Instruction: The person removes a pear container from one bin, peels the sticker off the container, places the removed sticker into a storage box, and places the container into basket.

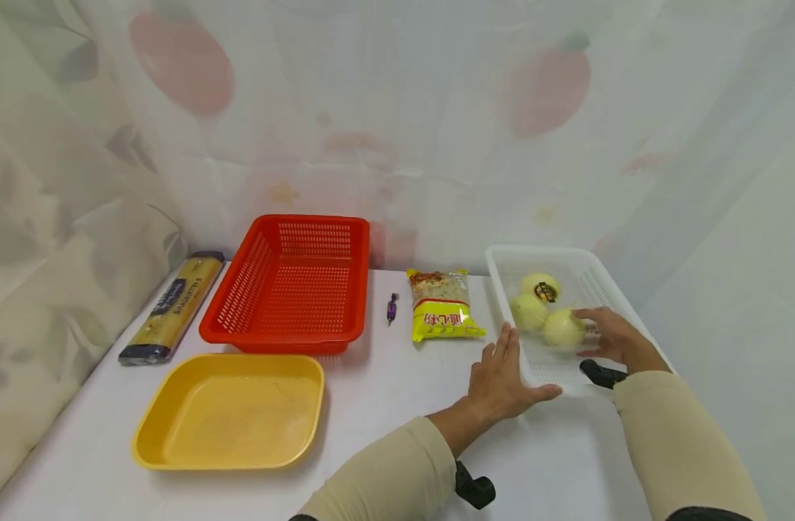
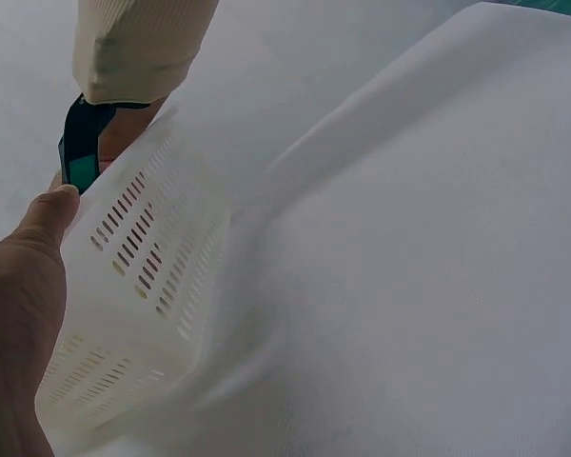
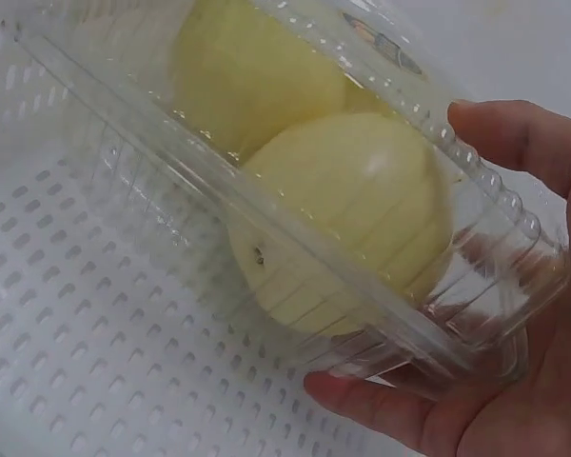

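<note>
Resting inside the white perforated plastic basket (image 1: pixel 586 278), a clear plastic clamshell box of pale yellow round fruits (image 1: pixel 545 312) is grasped at its near end by the right hand (image 1: pixel 610 337), fingers and thumb curled round the box's end wall. In the right wrist view the thumb is seen over the ribbed rim and the fingers under the base, with the nearest fruit (image 3: pixel 347 214) pressed against the wall just beside the grip. The long axis of the box runs away from the grip toward the far end of the basket, and a dark label (image 1: pixel 546 291) is seen on the farthest fruit. Whether the box is lifted clear of the slotted floor cannot be told.

The left hand (image 1: pixel 503 380) is laid flat on the white table (image 1: pixel 384 376), its fingers straight and its thumb set against the basket's near left corner (image 2: pixel 124 238); nothing is grasped by it.

Beyond the grip, the basket's far wall stands close behind the box. To the left of the grip, past the basket's left rim, a yellow and red snack bag (image 1: pixel 441 305) lies near, and a small purple wrapped candy (image 1: pixel 392 307) beyond it. Farther left stand a red perforated plastic basket (image 1: pixel 293 286) and a shallow yellow plastic tray (image 1: pixel 231 409), with open tabletop between them and the left hand. A long yellow packet of spaghetti (image 1: pixel 173 307) lies at the far left edge.
</note>
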Action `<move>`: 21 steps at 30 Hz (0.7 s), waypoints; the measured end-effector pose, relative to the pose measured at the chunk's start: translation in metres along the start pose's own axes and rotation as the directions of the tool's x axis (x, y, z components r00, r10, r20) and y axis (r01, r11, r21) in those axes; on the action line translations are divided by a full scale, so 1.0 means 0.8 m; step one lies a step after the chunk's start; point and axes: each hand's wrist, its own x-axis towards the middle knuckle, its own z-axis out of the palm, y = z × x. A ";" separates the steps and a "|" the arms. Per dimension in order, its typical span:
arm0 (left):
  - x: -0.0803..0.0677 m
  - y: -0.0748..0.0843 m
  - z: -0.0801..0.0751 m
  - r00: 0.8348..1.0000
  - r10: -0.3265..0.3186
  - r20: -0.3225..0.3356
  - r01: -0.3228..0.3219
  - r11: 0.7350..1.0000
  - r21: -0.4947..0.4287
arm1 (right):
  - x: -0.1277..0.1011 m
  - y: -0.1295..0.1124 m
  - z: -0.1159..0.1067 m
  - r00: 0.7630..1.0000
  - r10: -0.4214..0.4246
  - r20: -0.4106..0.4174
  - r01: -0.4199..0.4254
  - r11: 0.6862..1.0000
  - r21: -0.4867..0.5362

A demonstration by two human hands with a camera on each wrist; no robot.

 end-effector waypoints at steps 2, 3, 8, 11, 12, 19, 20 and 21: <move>0.000 0.000 0.000 1.000 -0.001 0.000 0.001 1.000 0.003 | 0.000 -0.002 -0.002 1.000 -0.001 -0.006 0.001 0.999 0.049; 0.000 0.000 0.000 1.000 0.000 -0.003 0.000 1.000 0.004 | -0.001 -0.003 -0.003 1.000 0.000 -0.013 0.001 0.998 0.068; -0.001 0.000 -0.001 1.000 0.000 -0.012 0.000 1.000 -0.005 | -0.005 -0.005 -0.006 1.000 -0.003 -0.012 0.005 0.991 0.132; -0.002 0.001 -0.002 1.000 -0.002 -0.012 0.002 1.000 -0.007 | -0.008 -0.005 -0.007 1.000 -0.008 0.004 0.008 0.991 0.134; -0.002 0.001 -0.002 1.000 -0.004 -0.011 0.003 1.000 -0.008 | -0.009 -0.005 -0.008 1.000 -0.010 0.008 0.009 0.991 0.133; -0.002 0.002 -0.002 1.000 -0.006 -0.005 0.006 1.000 -0.012 | -0.014 -0.003 -0.012 1.000 -0.014 0.024 0.010 0.987 0.159; -0.002 0.002 -0.002 1.000 -0.006 -0.005 0.006 1.000 -0.012 | -0.015 -0.003 -0.012 0.999 -0.021 0.026 0.017 0.988 0.155; -0.002 0.002 -0.002 1.000 -0.007 -0.005 0.007 1.000 -0.010 | -0.016 -0.003 -0.012 0.999 -0.026 0.028 0.022 0.988 0.153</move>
